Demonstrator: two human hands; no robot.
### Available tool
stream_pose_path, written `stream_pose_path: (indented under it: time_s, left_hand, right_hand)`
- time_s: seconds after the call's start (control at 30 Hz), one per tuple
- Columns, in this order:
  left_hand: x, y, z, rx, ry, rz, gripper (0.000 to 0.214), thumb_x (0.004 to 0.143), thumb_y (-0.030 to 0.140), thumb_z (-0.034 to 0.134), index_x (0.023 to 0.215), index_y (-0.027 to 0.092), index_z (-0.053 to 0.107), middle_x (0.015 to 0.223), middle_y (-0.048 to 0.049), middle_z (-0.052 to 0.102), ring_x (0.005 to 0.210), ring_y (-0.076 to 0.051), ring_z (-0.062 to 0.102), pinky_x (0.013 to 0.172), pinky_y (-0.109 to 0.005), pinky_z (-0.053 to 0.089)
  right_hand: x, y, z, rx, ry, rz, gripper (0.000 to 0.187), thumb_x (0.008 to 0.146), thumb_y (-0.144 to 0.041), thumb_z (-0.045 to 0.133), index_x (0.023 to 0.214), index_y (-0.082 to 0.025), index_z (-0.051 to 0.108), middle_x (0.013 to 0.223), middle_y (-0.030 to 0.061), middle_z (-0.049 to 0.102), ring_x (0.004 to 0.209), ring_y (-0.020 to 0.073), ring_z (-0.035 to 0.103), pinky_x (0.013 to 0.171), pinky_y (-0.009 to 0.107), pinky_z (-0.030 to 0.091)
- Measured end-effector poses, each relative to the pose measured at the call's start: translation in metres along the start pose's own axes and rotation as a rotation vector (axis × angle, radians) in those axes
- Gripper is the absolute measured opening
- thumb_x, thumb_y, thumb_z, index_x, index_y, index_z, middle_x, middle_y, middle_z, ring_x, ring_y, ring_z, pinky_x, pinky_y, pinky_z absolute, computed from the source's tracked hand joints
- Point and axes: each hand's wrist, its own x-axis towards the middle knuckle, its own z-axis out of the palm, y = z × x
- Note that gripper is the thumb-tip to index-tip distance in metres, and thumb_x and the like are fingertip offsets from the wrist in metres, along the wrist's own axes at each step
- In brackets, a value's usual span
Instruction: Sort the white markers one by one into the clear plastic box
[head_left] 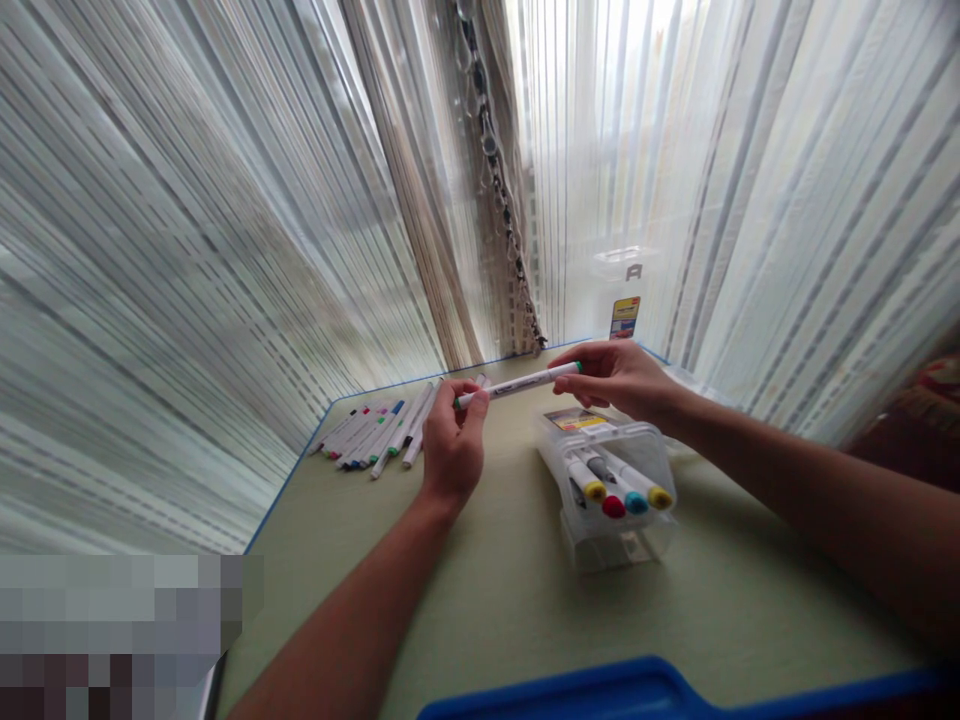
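Note:
A white marker with green ends (pixel 525 383) is stretched between my two hands above the table. My left hand (pixel 456 435) pinches its left end, and the fingers of my right hand (pixel 604 378) grip its right end. Below my right hand, a clear plastic box (pixel 553 455) lies with its open end toward me. Several markers with yellow, red and blue ends (pixel 615 490) stick out of it. To the left of my left hand, several white markers (pixel 367 435) lie side by side in a row, their caps in various colours.
The pale green table (pixel 480 590) has a blue edge. A blue plastic piece (pixel 555 695) sits at the near edge. Behind the table hang string curtains (pixel 247 200) and a beaded strand (pixel 495 165). A clear package with a yellow label (pixel 625 315) stands at the back.

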Motion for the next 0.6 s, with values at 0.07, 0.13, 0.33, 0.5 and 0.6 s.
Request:
stream_pose_path:
  time_s: [0.07, 0.13, 0.33, 0.5, 0.6]
  left_hand:
    - [-0.0008, 0.0015, -0.0001, -0.019, -0.007, -0.009, 0.024, 0.092, 0.045, 0.056, 0.095, 0.021, 0.055, 0.059, 0.0068, 0.044, 0.048, -0.01, 0.042, 0.048, -0.022, 0.034]
    - [-0.0015, 0.0032, -0.0002, -0.009, -0.018, -0.008, 0.024, 0.091, 0.044, 0.058, 0.095, 0.021, 0.056, 0.059, 0.0063, 0.046, 0.049, -0.01, 0.044, 0.048, -0.022, 0.034]
    - [-0.0026, 0.0067, -0.0003, 0.02, -0.028, 0.021, 0.025, 0.09, 0.045, 0.058, 0.096, 0.021, 0.058, 0.061, 0.0047, 0.049, 0.05, -0.011, 0.045, 0.047, -0.023, 0.034]
    - [-0.0023, 0.0047, -0.0008, 0.021, -0.034, 0.024, 0.023, 0.092, 0.043, 0.056, 0.098, 0.021, 0.058, 0.06, 0.0047, 0.048, 0.05, -0.011, 0.045, 0.048, -0.023, 0.034]
    - [-0.0017, 0.0027, -0.0012, 0.014, -0.033, 0.02, 0.022, 0.093, 0.042, 0.054, 0.098, 0.021, 0.058, 0.06, 0.0049, 0.048, 0.049, -0.011, 0.044, 0.048, -0.023, 0.034]
  right_hand:
    - [-0.0003, -0.001, 0.0012, -0.01, 0.01, -0.005, 0.041, 0.065, -0.043, 0.088, 0.09, -0.014, 0.075, 0.06, 0.0004, 0.065, 0.048, 0.0077, 0.049, 0.042, 0.023, 0.035]
    - [-0.0006, -0.0021, 0.0026, -0.023, 0.023, -0.014, 0.04, 0.063, -0.043, 0.088, 0.087, -0.015, 0.074, 0.059, -0.0005, 0.064, 0.047, 0.0077, 0.049, 0.042, 0.023, 0.036]
    - [-0.0003, -0.0043, 0.0046, -0.041, 0.055, -0.013, 0.035, 0.064, -0.042, 0.088, 0.078, -0.015, 0.072, 0.058, 0.0008, 0.064, 0.046, 0.0076, 0.049, 0.04, 0.023, 0.035]
    - [0.0007, -0.0031, 0.0027, -0.009, 0.051, 0.006, 0.035, 0.065, -0.044, 0.088, 0.078, -0.015, 0.072, 0.06, 0.0029, 0.067, 0.045, 0.0077, 0.05, 0.038, 0.021, 0.029]
    - [0.0004, -0.0024, 0.0017, -0.016, 0.043, 0.005, 0.036, 0.065, -0.043, 0.088, 0.08, -0.015, 0.072, 0.061, 0.0024, 0.066, 0.046, 0.0079, 0.05, 0.039, 0.022, 0.031]
